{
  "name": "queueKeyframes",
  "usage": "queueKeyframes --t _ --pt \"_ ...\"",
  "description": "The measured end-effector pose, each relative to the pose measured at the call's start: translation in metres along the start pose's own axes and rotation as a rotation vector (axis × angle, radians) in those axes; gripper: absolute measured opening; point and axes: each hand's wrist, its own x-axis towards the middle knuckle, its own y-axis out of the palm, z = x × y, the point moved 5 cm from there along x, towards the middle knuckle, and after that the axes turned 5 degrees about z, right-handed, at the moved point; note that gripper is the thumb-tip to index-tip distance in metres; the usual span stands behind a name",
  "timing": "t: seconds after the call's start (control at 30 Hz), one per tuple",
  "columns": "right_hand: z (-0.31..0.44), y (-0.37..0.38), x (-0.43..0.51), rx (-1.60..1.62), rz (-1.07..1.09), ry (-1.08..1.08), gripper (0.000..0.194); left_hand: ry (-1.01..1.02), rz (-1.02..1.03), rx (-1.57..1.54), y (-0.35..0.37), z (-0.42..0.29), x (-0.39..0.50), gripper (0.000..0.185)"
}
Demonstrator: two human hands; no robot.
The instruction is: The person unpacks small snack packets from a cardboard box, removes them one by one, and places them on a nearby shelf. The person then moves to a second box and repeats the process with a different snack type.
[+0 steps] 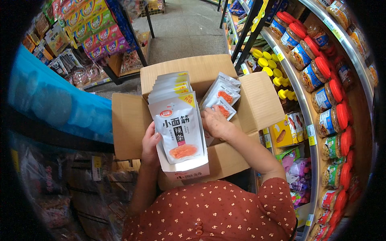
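A white display box [187,167] packed with a row of snack pouches [180,132] rests tilted over an open cardboard carton [193,64]. The front pouch shows orange-red strips and bears writing. My left hand [151,143] holds the box's left side, thumb on the front pouch's edge. My right hand [217,123] reaches into the carton's right part, between the box and a second stack of smaller-looking pouches [226,98]. Its fingertips are at the lower end of that stack; whether they pinch a pouch or the box's side is hidden.
Jars with red lids [310,75] line the curved shelf on the right, above yellow-lidded containers [267,61]. Hanging candy packets [93,30] and a blue translucent surface [60,99] are on the left. A tiled aisle [187,33] lies ahead. The carton's flaps [261,102] stick outward.
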Motion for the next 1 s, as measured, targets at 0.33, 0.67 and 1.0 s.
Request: queueKeyframes --t 0.33,0.67,1.0 --pt "-0.031 -0.040 -0.025 0.076 -0.100 0.101 0.013 -0.012 -0.036 0.085 -0.002 -0.001 0.000 0.072" --pt "-0.058 -0.097 -0.120 1.719 -1.022 0.138 0.016 0.006 0.003 -0.049 0.002 -0.001 -0.002 0.073" --pt "-0.031 -0.103 -0.135 1.874 -0.992 -0.021 0.024 -0.025 0.023 -0.014 0.005 -0.003 0.002 0.070"
